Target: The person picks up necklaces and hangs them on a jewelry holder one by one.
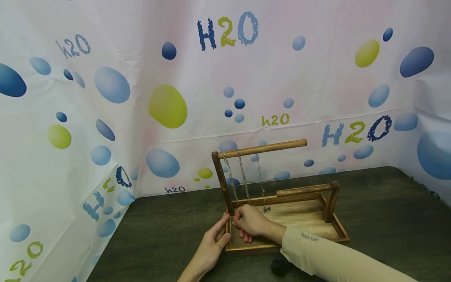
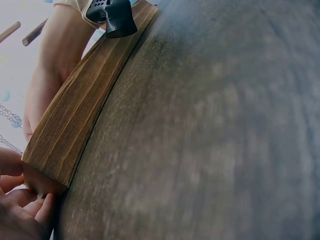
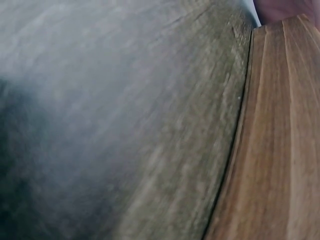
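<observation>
A wooden jewelry stand [image 1: 306,216] with a shallow tray base rests on the table. My left hand [image 1: 210,246] lies against the tray's left wall, fingers mostly straight; the left wrist view shows its fingertips at the front corner of the wood [image 2: 75,110]. Over the left part of the tray, my right hand [image 1: 253,221] pinches a small shiny piece [image 1: 233,223] between thumb and fingertips; I cannot tell its kind. Behind that hand, a chain necklace [image 1: 230,176], a second chain [image 1: 244,176] and a thin pendant necklace [image 1: 261,176] hang from the upper bar [image 1: 264,148].
A shorter, lower bar [image 1: 304,190] juts leftward from the post [image 1: 330,201] at the tray's right. A black wrist device [image 1: 279,267] shows under my right sleeve, before the tray. Dark wooden table [image 1: 169,223] surrounds the stand, and a printed sheet [image 1: 197,70] hangs behind it.
</observation>
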Demonstrator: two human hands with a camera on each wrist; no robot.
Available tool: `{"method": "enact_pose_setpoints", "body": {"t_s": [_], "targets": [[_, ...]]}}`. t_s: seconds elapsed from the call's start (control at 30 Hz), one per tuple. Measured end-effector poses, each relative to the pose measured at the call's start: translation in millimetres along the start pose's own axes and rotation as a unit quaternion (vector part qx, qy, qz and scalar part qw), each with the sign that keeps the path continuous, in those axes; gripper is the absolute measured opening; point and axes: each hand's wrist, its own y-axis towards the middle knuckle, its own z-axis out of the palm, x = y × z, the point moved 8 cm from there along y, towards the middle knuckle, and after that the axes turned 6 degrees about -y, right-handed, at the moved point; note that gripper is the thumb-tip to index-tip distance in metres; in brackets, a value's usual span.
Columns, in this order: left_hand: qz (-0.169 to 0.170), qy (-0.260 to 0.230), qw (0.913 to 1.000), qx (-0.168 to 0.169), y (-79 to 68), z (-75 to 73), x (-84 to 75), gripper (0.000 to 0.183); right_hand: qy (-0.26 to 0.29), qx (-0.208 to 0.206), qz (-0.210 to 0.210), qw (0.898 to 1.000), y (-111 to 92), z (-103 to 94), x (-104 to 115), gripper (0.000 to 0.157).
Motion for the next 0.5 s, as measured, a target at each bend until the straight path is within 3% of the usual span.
{"method": "enact_pose_setpoints", "body": {"t_s": [0.5], "targets": [[-0.005, -0.004, 1.0, 0.0, 0.3, 0.2, 0.8, 0.058, -0.006, -0.013, -0.001, 1.0, 1.7, -0.5, -2.0, 0.015]]}}
